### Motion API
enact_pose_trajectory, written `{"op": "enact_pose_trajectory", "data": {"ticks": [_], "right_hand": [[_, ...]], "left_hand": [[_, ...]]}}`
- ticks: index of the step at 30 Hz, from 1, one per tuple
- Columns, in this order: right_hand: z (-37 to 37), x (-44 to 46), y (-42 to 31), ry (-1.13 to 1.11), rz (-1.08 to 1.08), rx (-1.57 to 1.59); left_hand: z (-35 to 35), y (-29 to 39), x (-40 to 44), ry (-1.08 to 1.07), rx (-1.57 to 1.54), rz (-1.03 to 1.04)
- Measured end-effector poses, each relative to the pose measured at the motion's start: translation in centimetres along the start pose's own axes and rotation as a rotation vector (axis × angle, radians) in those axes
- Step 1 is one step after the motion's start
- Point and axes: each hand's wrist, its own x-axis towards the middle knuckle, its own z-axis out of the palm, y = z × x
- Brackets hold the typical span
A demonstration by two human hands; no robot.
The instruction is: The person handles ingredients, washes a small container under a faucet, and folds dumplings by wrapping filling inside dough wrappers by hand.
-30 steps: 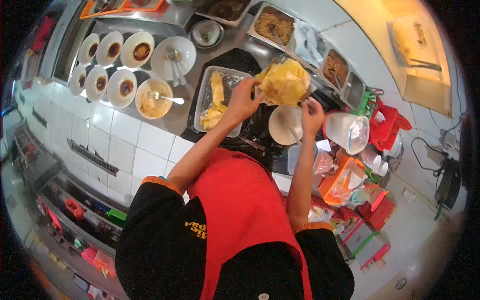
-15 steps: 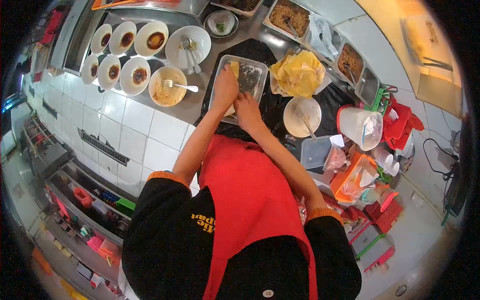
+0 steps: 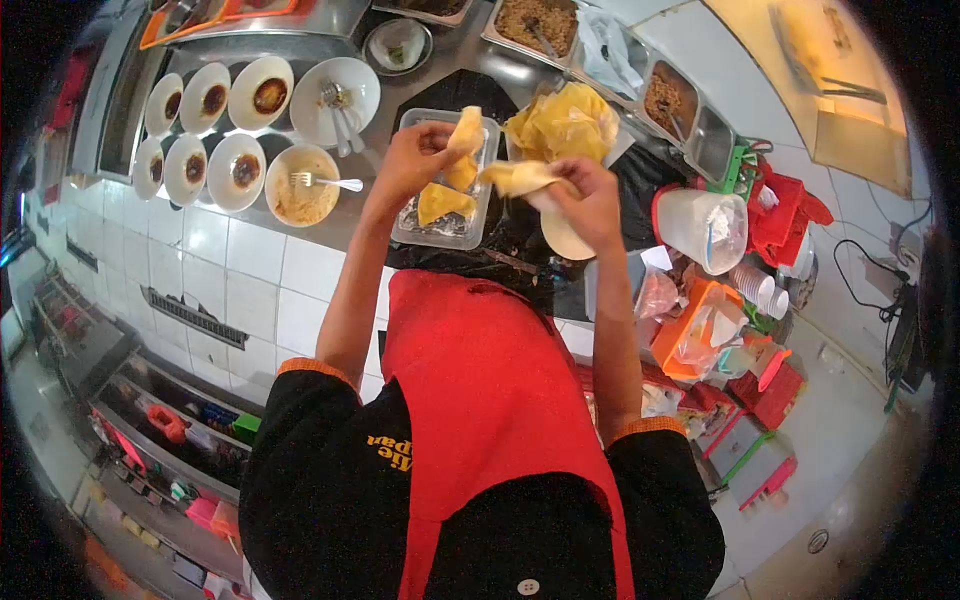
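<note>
Above the clear rectangular tray [image 3: 483, 213], my left hand [image 3: 418, 160] pinches a yellow dough wrapper [image 3: 466, 135] that hangs down. My right hand [image 3: 588, 200] is closed on another pale yellow wrapper [image 3: 520, 178], held out between the tray and the wrapper pile. A folded yellow piece [image 3: 445, 204] lies in the tray on a white-dusted bottom. The pile of yellow wrappers [image 3: 565, 125] sits behind my right hand. Partly hidden under that hand is a pale bowl [image 3: 566, 238].
Several white bowls with dark sauce [image 3: 236, 170] stand at the left. Nearby are a bowl with a fork [image 3: 290, 205] and a bowl with cutlery [image 3: 310, 95]. Metal trays of minced food [image 3: 535, 25] line the back. A white tub [image 3: 700, 225] and orange basket [image 3: 690, 330] stand at the right.
Both hands have come up out of the tray and moved apart, each with a wrapper. My right hand has shifted right, towards the pile. The camera view has shifted slightly.
</note>
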Motion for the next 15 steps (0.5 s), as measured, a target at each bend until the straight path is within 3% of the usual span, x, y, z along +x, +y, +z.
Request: {"op": "enact_pose_trajectory", "data": {"ticks": [1,4,8,9,11,13,15], "right_hand": [[-1.0,0.5,-0.4,0.008,-0.003,-0.003],[-3.5,2.5,-2.2,0.233,-0.519,-0.507],[-4.3,2.9,2.7,0.112,-0.484,-0.844],[-4.4,2.4,3.5,0.123,-0.488,-0.843],[-3.7,0.7,4.4,0.087,-0.436,-0.729],[-3.1,-2.0,3.8,0.154,-0.454,-0.783],[-2.5,-5.0,3.9,0.226,-0.271,-0.609]], "left_hand": [[0.9,0.6,0.5,-0.014,0.011,0.049],[4.7,0.7,3.8,-0.003,-0.027,0.175],[10.5,-0.7,8.9,-0.012,0.026,0.440],[11.7,-0.1,9.0,0.028,0.264,0.483],[12.2,-1.3,10.4,-0.152,0.620,0.837],[12.0,-2.1,10.5,-0.109,0.637,0.860],[10.7,-2.4,9.7,-0.089,0.663,0.886]]}}
